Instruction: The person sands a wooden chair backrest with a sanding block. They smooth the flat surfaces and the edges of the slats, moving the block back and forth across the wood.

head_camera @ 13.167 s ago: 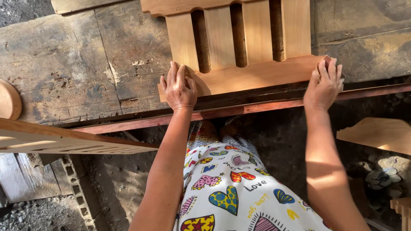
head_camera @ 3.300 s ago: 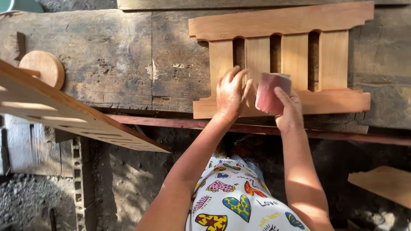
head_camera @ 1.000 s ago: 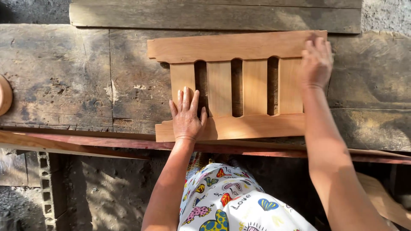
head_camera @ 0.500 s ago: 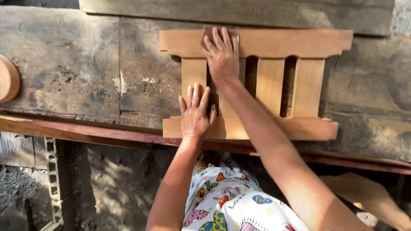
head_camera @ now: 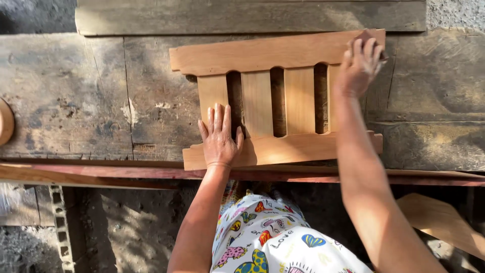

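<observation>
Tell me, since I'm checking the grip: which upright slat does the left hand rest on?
The leftmost slat; the left hand covers its lower end, the others lie bare.

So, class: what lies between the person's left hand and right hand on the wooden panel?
In the head view, between the left hand and right hand lie the wooden panel's upright slats, with dark gaps between them.

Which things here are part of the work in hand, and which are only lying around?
In use:
- slatted wooden panel
- reddish sanding pad under the right hand
- left hand flat on the panel
- weathered plank workbench

Lying about:
- round wooden disc
- loose curved wooden piece
</observation>
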